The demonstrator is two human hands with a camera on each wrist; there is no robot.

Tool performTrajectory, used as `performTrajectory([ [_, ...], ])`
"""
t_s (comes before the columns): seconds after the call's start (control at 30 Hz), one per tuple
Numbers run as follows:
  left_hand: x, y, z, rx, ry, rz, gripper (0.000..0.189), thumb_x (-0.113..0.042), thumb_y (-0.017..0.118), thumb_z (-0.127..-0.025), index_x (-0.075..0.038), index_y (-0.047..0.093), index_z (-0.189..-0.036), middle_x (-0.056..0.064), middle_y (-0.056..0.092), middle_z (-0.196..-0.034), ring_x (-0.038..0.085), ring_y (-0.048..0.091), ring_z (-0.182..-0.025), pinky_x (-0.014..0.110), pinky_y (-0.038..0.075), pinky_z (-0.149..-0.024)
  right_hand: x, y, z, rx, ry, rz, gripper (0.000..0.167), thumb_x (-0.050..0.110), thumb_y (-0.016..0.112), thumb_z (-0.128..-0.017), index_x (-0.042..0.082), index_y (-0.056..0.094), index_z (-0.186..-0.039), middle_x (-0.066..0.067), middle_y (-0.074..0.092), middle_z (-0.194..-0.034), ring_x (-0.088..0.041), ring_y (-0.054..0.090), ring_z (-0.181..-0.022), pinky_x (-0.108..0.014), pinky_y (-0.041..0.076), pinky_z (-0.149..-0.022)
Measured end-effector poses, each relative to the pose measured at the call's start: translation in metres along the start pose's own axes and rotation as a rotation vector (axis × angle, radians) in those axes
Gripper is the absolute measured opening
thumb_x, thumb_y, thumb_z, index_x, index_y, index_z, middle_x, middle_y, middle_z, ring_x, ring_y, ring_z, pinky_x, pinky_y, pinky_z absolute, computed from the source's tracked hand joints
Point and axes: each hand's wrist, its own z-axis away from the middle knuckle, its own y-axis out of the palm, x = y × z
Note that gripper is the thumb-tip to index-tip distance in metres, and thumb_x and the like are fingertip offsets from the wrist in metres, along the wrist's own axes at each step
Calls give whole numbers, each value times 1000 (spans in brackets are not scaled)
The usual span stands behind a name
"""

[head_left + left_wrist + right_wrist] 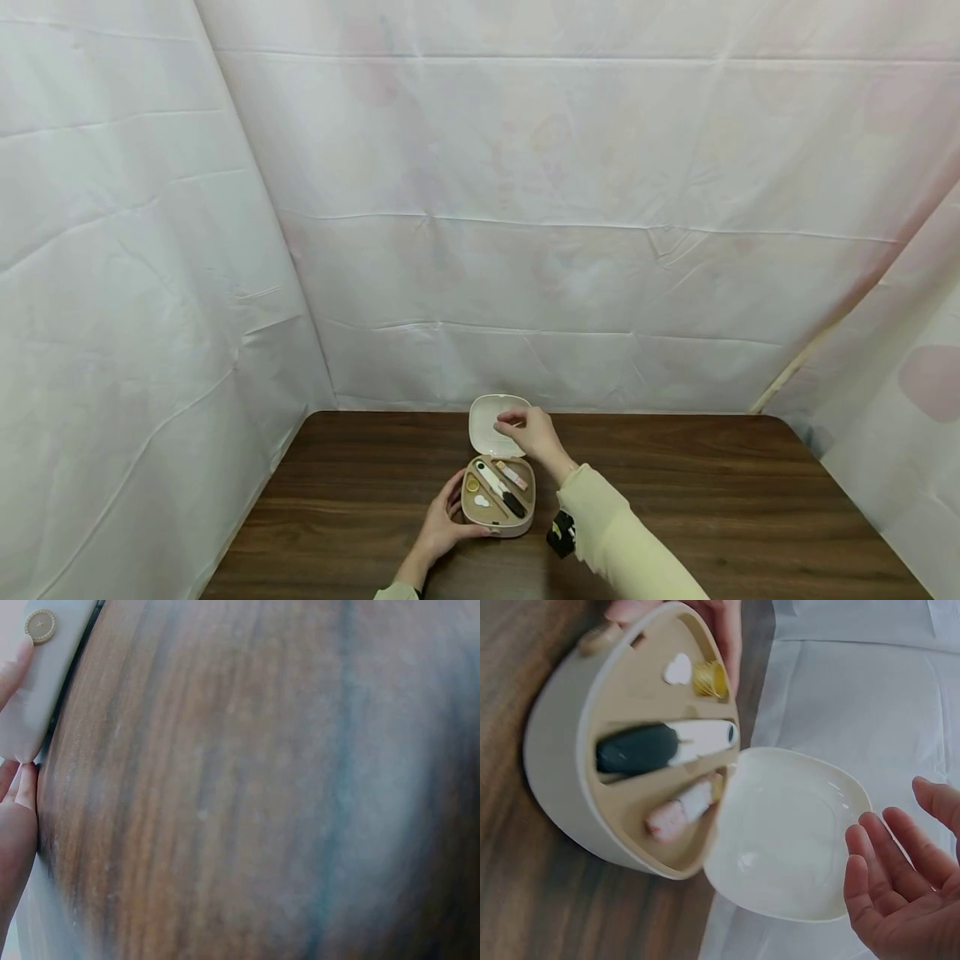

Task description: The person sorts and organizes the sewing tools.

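Note:
A cream cosmetics box (513, 530) stands on the table with its lid (483, 423) tipped back. My left hand (438, 527) grips its left side and front, the thumb beside a round gold button (40, 627). Inside the tan compartments lie a black-and-white slim item (637, 748), a small pink-and-white tube (682, 810), a coiled gold ring (710, 679) and a white heart-shaped piece (678, 669). My right hand (538, 435) is over the lid's right part, its fingers loosely bent and holding nothing in the right wrist view (907, 889).
The dark wooden table (360, 492) extends to both sides of the box. White sheeting (525, 275) hangs just behind the table's back edge, with more on the left and right. A black device (561, 534) sits at the right sleeve's cuff.

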Motion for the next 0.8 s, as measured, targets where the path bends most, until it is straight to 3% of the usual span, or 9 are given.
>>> performTrajectory([
  [0.4,-1,1,1,4,-19,18,100,-10,82,-58,6,22,-137,25,28,-137,37,30,-123,39,34,-95,8,-11,-26,-21,41,-20,23,17,63,-83,1,65,-99,-11,64,-96,-24,58,-83,-35,48,-69],
  [0.8,-5,2,4,-5,-17,27,99,-7,82,-58,6,22,-137,26,28,-137,38,29,-123,37,34,-95,7,-16,-47,-33,18,-25,28,20,61,-84,0,63,-104,-10,63,-95,-23,58,-85,-35,48,-70],
])
